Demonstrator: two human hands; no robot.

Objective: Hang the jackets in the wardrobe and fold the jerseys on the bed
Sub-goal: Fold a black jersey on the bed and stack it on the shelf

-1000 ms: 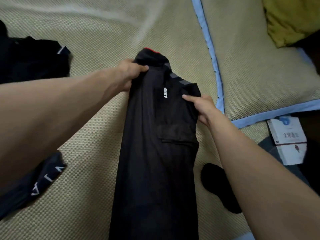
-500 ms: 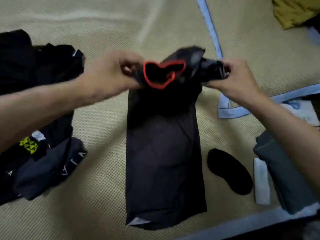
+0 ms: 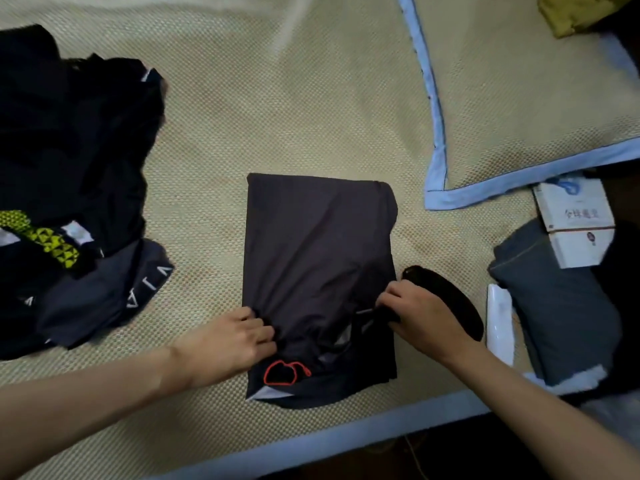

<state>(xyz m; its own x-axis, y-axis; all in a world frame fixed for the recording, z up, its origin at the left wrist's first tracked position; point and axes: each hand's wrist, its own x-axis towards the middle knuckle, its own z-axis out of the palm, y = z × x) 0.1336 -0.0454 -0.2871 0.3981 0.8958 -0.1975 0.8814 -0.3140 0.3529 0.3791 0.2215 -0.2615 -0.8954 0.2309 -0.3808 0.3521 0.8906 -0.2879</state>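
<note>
Pinching the folded black jersey (image 3: 318, 258), both hands (image 3: 239, 337) (image 3: 419, 317) grip its near edge.

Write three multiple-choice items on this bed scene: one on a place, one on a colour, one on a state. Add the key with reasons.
1. Where does the small black oval pad lie relative to the folded black jersey with red collar trim?
A. on top of it
B. just right of it
C. far left of it

2. What colour is the edging of the woven beige bed mat?
A. light blue
B. red
C. green

3. What are the hands doing?
A. both hang idle
B. only one touches the jersey
C. both grip the jersey's near end

Key: B, the pad sits on the mat beside the jersey's right edge, by the right hand. A, a light blue band runs along the mat's near edge. C, the left hand and right hand have fingers curled into the cloth.
</note>
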